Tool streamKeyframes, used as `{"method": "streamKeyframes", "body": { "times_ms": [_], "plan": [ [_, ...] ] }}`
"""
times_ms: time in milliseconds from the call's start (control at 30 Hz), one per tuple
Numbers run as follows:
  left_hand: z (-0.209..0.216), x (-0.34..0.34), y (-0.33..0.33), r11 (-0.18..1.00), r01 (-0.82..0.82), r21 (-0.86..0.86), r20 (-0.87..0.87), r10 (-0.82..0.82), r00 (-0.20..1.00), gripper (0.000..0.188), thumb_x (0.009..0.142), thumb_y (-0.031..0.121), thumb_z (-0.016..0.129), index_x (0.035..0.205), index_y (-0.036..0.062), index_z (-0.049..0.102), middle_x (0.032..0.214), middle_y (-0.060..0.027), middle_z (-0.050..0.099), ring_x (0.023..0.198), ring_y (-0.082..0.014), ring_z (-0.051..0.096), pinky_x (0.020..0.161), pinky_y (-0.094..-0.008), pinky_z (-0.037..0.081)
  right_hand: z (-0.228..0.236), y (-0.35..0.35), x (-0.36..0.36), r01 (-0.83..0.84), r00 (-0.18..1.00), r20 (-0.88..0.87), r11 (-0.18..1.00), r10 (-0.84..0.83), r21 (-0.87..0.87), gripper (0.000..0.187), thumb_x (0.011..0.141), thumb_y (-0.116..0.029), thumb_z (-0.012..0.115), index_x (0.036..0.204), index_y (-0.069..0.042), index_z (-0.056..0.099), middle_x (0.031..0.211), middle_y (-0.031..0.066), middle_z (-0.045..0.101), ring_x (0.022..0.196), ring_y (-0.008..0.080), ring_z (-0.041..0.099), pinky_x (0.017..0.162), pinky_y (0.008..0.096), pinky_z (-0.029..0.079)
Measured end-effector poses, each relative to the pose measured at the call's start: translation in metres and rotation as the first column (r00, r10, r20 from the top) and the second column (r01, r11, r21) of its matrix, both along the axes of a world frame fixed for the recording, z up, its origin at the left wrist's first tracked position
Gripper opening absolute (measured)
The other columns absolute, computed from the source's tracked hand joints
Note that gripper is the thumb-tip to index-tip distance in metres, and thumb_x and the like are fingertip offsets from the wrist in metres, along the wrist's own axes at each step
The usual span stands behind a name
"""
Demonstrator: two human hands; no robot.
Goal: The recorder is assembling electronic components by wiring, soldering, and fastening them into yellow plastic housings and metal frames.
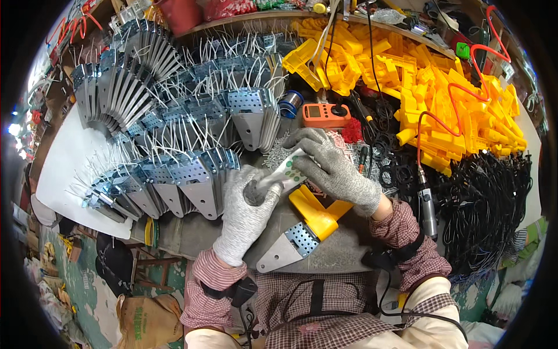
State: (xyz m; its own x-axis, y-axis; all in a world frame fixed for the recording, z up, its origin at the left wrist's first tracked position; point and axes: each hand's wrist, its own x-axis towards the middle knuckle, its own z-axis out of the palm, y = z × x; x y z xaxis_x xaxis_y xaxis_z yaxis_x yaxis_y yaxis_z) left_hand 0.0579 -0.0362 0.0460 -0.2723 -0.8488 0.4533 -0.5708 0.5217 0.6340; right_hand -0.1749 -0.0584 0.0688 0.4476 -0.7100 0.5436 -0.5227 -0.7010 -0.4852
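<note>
Two hands (241,215) (343,174) — meter (314,114), spool (290,103) (beyond)

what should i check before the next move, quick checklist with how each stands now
1. Left hand and right hand gloved: ok.
2. White sheet with green dots held: ok, both hands are on it.
3. A hand free: not ok, both are occupied.
4. Metal plate beside yellow part: ok, neither is held.
5. Grey power tool clear of the hands: ok, it lies apart, to the right.
6. Orange meter reading: cannot tell, too small.
</note>
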Motion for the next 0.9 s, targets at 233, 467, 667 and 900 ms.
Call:
{"method": "streamKeyframes", "body": {
  "times_ms": [233, 467, 667, 900],
  "plan": [
    [-0.013, -0.021, 0.004, 0.911, 0.217, 0.350, -0.458, -0.036, 0.888, 0.031, 0.094, 0.011, 0.069, 0.120, -0.0052, 0.063, 0.103, -0.0163, 0.070, 0.095, -0.0194, 0.068, 0.084, -0.0326, 0.054, -0.004, 0.055, 0.018, 0.393, 0.908, 0.028, 0.829, -0.417, -0.398, 0.036, 0.081, -0.022, 0.079, 0.113, -0.013, 0.068, 0.124, 0.0082, 0.060, 0.126, 0.0339, 0.051, 0.110, 0.0528, 0.034],
    [-0.021, -0.031, 0.011, 0.981, 0.141, 0.135, -0.440, -0.068, 0.896, 0.019, 0.093, 0.000, 0.066, 0.111, -0.0042, 0.066, 0.099, -0.0104, 0.066, 0.093, -0.0195, 0.066, 0.083, -0.0329, 0.052, -0.014, 0.049, 0.029, 0.394, 0.907, 0.010, 0.841, -0.420, -0.370, 0.028, 0.075, -0.021, 0.077, 0.100, -0.012, 0.068, 0.116, 0.0055, 0.062, 0.121, 0.0282, 0.054, 0.109, 0.0538, 0.034],
    [-0.016, -0.030, 0.001, 0.923, 0.064, -0.380, 0.029, -0.057, 0.998, 0.018, 0.085, -0.002, 0.068, 0.103, -0.0010, 0.066, 0.093, -0.0154, 0.062, 0.086, -0.0356, 0.061, 0.078, -0.0405, 0.050, -0.020, 0.038, 0.031, 0.393, 0.913, 0.026, 0.857, -0.408, -0.333, 0.024, 0.073, -0.014, 0.075, 0.094, -0.009, 0.065, 0.110, 0.0064, 0.062, 0.115, 0.0296, 0.056, 0.105, 0.0512, 0.038],
    [-0.020, -0.019, -0.015, 0.908, 0.054, 0.416, -0.320, 0.091, 0.943, 0.026, 0.097, 0.012, 0.063, 0.118, -0.0026, 0.064, 0.104, -0.0120, 0.067, 0.092, -0.0180, 0.064, 0.080, -0.0327, 0.052, -0.047, 0.007, 0.031, 0.295, 0.882, 0.341, 0.945, -0.326, 0.140, 0.014, 0.077, -0.009, 0.070, 0.090, -0.006, 0.066, 0.107, 0.0094, 0.063, 0.107, 0.0333, 0.056, 0.098, 0.0465, 0.041]
  ]
}}
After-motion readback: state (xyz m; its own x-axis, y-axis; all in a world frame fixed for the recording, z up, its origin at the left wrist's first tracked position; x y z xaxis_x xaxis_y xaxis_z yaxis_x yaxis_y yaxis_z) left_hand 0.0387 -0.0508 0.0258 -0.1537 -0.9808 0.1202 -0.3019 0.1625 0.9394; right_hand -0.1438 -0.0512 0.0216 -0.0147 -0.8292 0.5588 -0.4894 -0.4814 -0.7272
